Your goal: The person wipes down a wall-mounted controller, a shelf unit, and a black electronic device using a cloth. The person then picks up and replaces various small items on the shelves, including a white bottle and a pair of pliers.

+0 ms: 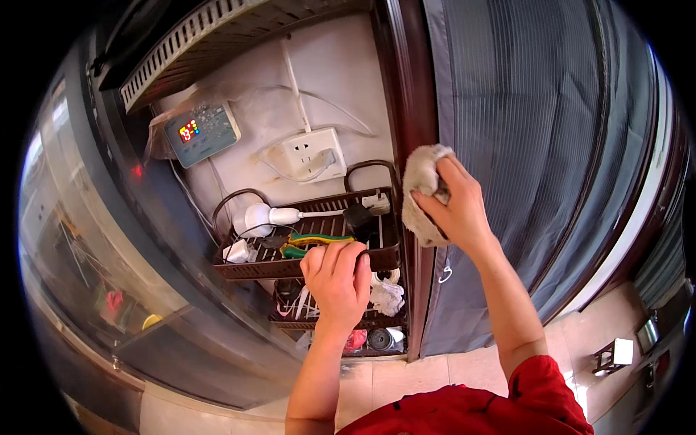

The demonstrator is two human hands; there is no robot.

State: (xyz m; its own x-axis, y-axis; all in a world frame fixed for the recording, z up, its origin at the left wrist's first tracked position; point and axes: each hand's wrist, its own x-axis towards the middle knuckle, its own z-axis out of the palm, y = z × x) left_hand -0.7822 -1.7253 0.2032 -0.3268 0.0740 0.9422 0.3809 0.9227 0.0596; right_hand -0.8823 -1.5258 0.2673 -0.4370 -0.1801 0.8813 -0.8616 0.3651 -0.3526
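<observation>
My right hand [461, 204] grips a bunched beige cloth [420, 217] against the dark reddish-brown door frame [409, 98], beside the grey pleated curtain [511, 163]. Lower and to the left, my left hand [338, 283] has its fingers curled over the front rim of the top tier of a brown plastic rack [261, 271]. Inside that tier lie a white light bulb [253, 219] in a corded socket, pliers with green and yellow handles [321, 239], a black adapter [357, 217] and a white plug [376, 202]. My left fingertips are partly hidden behind the rim.
Above the rack, a white wall socket [315, 155] has a plug and cable in it. A lit control panel [202, 133] hangs left of it under clear plastic. Lower tiers hold crumpled white plastic [387, 298] and a dark roll [380, 339]. A small stool [614, 354] stands at right.
</observation>
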